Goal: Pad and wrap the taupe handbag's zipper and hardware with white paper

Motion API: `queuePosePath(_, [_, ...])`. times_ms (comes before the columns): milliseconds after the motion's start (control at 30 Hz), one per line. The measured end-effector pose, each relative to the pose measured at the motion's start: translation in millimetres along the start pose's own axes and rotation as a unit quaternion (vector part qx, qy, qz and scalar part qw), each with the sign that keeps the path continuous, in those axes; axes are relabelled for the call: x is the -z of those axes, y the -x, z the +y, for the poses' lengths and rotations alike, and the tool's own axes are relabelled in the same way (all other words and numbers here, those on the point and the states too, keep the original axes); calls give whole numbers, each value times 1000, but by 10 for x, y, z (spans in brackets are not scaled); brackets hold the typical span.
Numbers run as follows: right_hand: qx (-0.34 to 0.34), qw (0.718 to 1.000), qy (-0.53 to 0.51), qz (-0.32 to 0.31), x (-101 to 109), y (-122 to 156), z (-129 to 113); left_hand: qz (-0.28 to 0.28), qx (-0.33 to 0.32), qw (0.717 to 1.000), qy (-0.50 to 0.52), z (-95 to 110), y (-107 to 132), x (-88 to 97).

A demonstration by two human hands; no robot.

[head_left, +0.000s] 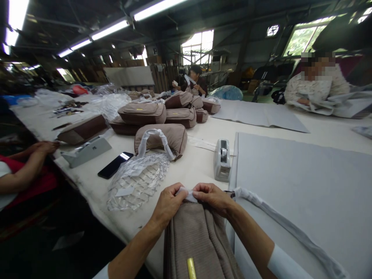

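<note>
A brown-grey fabric bag (190, 232) lies in front of me at the table's near edge, with a yellow strip (191, 268) on its face. At its far end my left hand (171, 199) pinches a small piece of white tissue paper (190, 196) between thumb and fingers. My right hand (213, 197) pinches the same paper from the other side, close to the left. A strap wrapped in white paper (279, 221) runs from beside my right hand out to the right. What lies under the paper is hidden by my fingers.
A tape dispenser (222, 161) stands beyond my hands, another tape dispenser (87, 152) at left. Clear plastic bags (136, 180), a black phone (115, 166) and several bags (161, 139) lie ahead. Grey sheets (305, 174) cover the right. Co-workers sit left (29, 170), behind and far right.
</note>
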State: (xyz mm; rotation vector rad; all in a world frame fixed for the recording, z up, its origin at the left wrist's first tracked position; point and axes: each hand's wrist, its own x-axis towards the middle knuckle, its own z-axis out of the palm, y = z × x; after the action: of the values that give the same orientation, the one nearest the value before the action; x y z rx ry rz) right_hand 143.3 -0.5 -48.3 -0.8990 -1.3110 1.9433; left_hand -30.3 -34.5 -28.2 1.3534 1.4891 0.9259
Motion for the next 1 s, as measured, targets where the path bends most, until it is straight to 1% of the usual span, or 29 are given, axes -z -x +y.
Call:
queuePosePath(100, [16,1000,8,13,-4,-51,39,0,9,999,36,-18,5,8])
queuePosePath(233, [22,1000,22,4,-13,-62,14,0,19,998,64,-43,-9,4])
queuePosePath(400, [7,999,39,-37,3,-58,-45,35,20,997,69,-90,-3,-36])
queuePosePath(500, [-3,999,25,-21,11,-80,-18,32,20,996,77,-98,9,-30])
queuePosePath(667, [6,999,32,-8,-6,-98,33,-12,26,993,115,-77,2,27])
queuePosePath(767, [18,999,44,0,-30,-90,37,-26,32,990,131,-68,-9,46])
queuePosePath(867, [31,997,64,14,-62,-80,21,-18,34,990,137,-72,-6,32])
queuePosePath(1000, [44,993,108,28,-114,-61,-27,15,27,990,140,-104,34,-20])
